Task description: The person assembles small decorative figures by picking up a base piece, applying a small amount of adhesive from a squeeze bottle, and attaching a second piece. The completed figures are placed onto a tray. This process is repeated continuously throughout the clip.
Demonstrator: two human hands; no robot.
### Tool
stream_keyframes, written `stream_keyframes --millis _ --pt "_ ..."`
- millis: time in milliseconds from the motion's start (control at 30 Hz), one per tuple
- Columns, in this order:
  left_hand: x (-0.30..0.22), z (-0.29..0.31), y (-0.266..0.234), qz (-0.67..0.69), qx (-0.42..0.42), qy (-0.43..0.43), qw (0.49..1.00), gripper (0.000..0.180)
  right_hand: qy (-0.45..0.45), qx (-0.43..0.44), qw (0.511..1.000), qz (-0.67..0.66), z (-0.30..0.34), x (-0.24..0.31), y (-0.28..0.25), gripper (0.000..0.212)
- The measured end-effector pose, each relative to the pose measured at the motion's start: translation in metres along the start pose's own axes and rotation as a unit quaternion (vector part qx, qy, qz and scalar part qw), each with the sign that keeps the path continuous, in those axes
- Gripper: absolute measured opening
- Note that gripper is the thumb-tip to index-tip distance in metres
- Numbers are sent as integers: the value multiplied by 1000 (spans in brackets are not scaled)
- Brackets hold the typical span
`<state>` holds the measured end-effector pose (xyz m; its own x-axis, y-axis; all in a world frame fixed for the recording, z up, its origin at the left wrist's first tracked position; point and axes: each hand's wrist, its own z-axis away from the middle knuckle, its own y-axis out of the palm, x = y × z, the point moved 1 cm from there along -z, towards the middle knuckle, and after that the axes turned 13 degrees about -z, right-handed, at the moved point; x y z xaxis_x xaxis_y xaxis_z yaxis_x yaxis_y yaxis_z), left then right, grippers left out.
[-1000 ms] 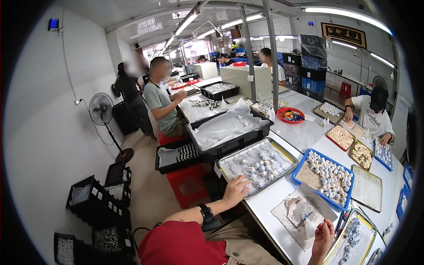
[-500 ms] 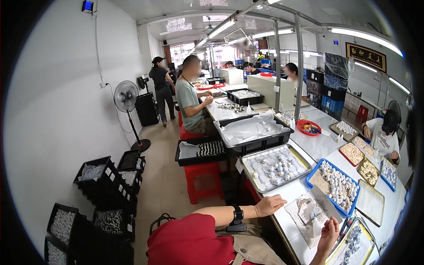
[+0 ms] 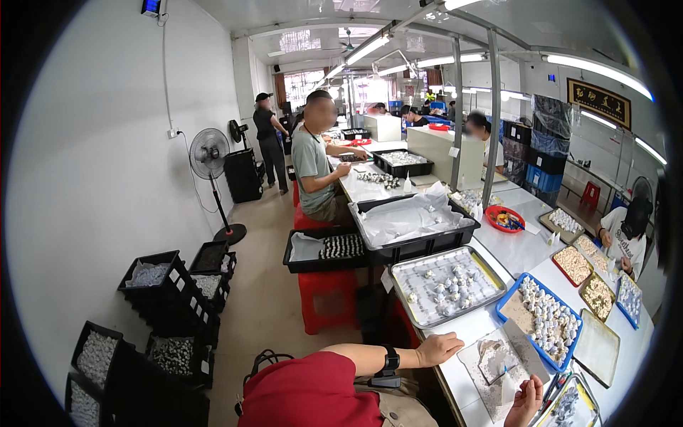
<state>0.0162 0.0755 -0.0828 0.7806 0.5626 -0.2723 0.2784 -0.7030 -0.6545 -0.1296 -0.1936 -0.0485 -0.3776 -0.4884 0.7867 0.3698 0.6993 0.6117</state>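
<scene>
My left hand (image 3: 439, 349) is at the front edge of the white table, fingers drawn together; anything between the fingertips is too small to make out. Curled fingers on my right hand (image 3: 525, 401) are closed at the other side of a work sheet (image 3: 484, 388), and what they hold, if anything, cannot be made out. On the sheet lies a flat greyish-white piece (image 3: 496, 361). Beside the right fingers is a small whitish pointed object (image 3: 508, 390) with a bit of blue near it. A metal tray (image 3: 486, 315) of small white-and-blue figures stands beyond my left hand.
A blue tray (image 3: 503, 311) full of small figures stands beyond the sheet. Tools and a yellow-rimmed tray (image 3: 592, 398) of grey pieces lie right of my right hand. A black crate (image 3: 420, 249) stands farther off. Red stools (image 3: 329, 299) and stacked black crates (image 3: 153, 299) are at left. Co-workers sit around.
The view has shifted slightly, so the room sits a little differently in the picture. Both my hands keep nearly the same places by the sheet. A seated co-worker's arm now reaches farther forward.
</scene>
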Motion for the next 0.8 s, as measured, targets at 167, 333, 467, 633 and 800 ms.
stream_keyframes --millis 167,333,467,633,800 --pt "-4 -1 -8 7 -15 10 1000 8 -93 55 986 130 -1 -8 -14 16" --pt "-3 2 -7 -12 -16 27 999 8 1 28 1000 8 6 5 1 16" --pt "-4 -2 -9 -3 -25 19 1000 6 -113 82 974 177 10 8 7 17" --pt "-9 -2 -6 -41 -28 14 999 4 66 40 995 -68 5 1 -3 19" --pt "-10 -4 -7 -52 -15 -7 998 6 48 60 993 -88 8 1 13 16"
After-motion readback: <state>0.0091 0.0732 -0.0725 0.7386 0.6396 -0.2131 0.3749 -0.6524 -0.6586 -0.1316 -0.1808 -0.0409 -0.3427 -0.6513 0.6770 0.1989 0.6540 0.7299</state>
